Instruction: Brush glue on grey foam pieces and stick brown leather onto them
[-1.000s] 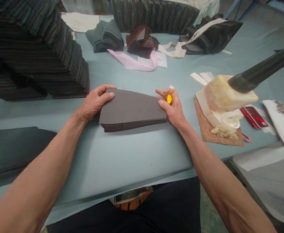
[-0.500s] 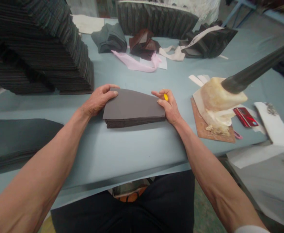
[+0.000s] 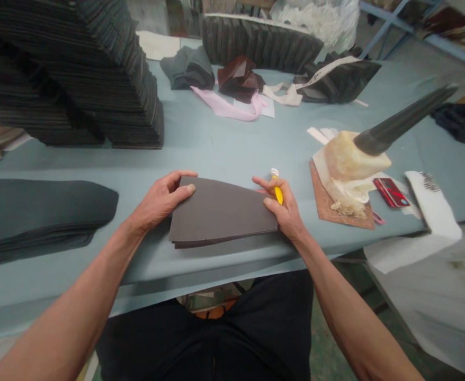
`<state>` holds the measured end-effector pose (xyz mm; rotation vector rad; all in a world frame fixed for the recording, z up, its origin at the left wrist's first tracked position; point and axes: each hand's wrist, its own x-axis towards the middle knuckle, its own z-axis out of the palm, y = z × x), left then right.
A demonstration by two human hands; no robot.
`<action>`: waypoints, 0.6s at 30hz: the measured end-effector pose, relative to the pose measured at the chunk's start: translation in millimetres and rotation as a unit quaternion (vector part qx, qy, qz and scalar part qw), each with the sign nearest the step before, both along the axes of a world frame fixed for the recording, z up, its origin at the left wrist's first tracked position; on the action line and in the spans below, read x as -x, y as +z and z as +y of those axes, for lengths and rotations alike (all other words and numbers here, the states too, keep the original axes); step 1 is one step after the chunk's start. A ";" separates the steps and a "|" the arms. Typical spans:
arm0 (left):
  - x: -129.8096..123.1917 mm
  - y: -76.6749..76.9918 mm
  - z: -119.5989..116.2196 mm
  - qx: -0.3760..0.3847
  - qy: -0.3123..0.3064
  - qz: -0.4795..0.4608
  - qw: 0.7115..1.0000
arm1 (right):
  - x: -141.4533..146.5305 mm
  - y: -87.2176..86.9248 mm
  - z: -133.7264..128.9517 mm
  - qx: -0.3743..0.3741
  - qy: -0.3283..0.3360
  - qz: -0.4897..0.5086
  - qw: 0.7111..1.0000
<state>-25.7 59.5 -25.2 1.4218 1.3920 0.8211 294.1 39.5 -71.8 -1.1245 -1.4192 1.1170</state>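
Observation:
Both my hands grip a stack of dark grey cut pieces (image 3: 222, 214), flat with a curved upper edge. My left hand (image 3: 164, 198) closes on its left end, thumb on top. My right hand (image 3: 282, 203) holds the right end, thumb on the top piece. A yellow stick-like tool (image 3: 278, 194) with a white tip is also tucked in the right hand's fingers; its exact kind I cannot make out. The stack is near the table's front edge, tilted toward me. The undersides and the fingers below are hidden.
Tall dark stacks (image 3: 137, 100) stand at left, above a pile of dark pieces (image 3: 45, 214). At right are a pale block with a black handle (image 3: 343, 153) on a brown board (image 3: 320, 193) and a red case (image 3: 391, 192). Pink cloth (image 3: 232, 110) lies farther back.
The stack and both hands have come closer to me, toward the table's front edge. Less of the stack's front side shows. The yellow tool has turned, and its white tip is visible.

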 end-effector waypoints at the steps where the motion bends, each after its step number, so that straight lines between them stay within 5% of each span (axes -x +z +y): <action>1: -0.9 0.3 -6.9 0.002 0.002 -0.002 1.000 | -1.1 -0.2 -5.6 0.003 0.001 -0.002 1.000; 18: -3.8 -8.7 -22.9 -0.004 0.032 -0.028 0.999 | -4.2 -0.3 -18.5 0.003 0.010 0.007 1.000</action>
